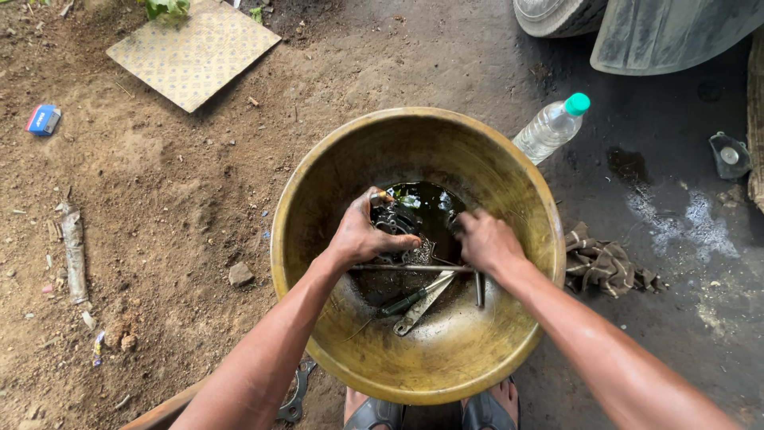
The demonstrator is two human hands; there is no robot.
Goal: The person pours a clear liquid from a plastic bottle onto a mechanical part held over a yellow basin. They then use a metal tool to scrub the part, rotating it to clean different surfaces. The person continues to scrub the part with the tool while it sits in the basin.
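A large brass-coloured basin (318,175) sits on the dirt ground, with dark oily liquid (434,203) pooled at its bottom. My left hand (362,235) grips a black greasy metal part (395,219) over the liquid. On the other side of that part, my right hand (485,239) has its fingers curled; what they hold is hidden. Below both hands, a thin metal rod (398,268), a wrench (422,306) and a screwdriver-like tool (402,304) lie in the basin.
A clear plastic bottle with a green cap (551,127) lies behind the basin. A dirty rag (605,264) is at its right. A patterned tile (193,52), a blue packet (42,119), a tyre (557,16), and a metal gasket (296,392) lie around. My sandalled feet (434,410) are below.
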